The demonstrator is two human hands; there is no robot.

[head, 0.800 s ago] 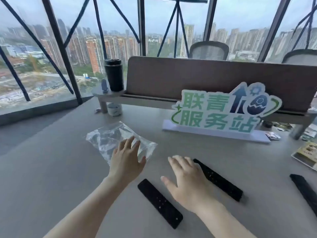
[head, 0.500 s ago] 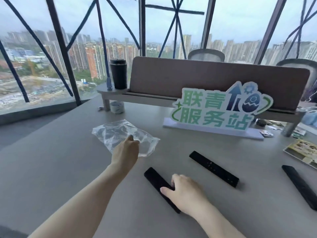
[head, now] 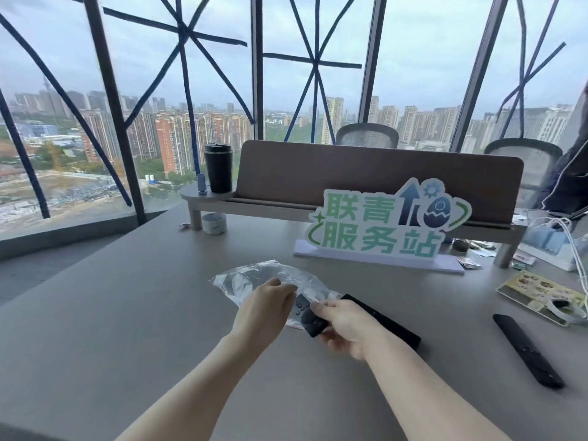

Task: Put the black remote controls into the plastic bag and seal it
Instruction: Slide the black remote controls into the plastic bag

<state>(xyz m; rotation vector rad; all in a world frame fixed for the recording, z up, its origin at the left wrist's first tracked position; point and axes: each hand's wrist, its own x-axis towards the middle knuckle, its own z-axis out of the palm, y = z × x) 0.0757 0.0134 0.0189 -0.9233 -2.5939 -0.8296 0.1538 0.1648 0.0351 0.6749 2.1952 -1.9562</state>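
Observation:
A crumpled clear plastic bag [head: 254, 280] lies on the grey desk [head: 127, 313]. My left hand [head: 264, 308] pinches the bag's near edge. My right hand [head: 345, 327] grips one black remote control [head: 307, 315], lifted off the desk, its button end pointing at the bag's edge beside my left fingers. A second black remote [head: 385, 321] lies flat just right of my right hand, partly hidden by it. A third black remote [head: 526, 353] lies further right near the desk's edge.
A green-and-white sign [head: 381, 227] stands behind the bag. A raised shelf [head: 222, 197] holds a black tumbler [head: 218, 167]. A brochure [head: 541, 296], cables and small clutter fill the right side. A person's dark sleeve [head: 569, 176] shows at far right.
My right hand picked up the nearer remote from the desk and brought it to the bag. My left hand closed on the bag's edge. The camera tilted up.

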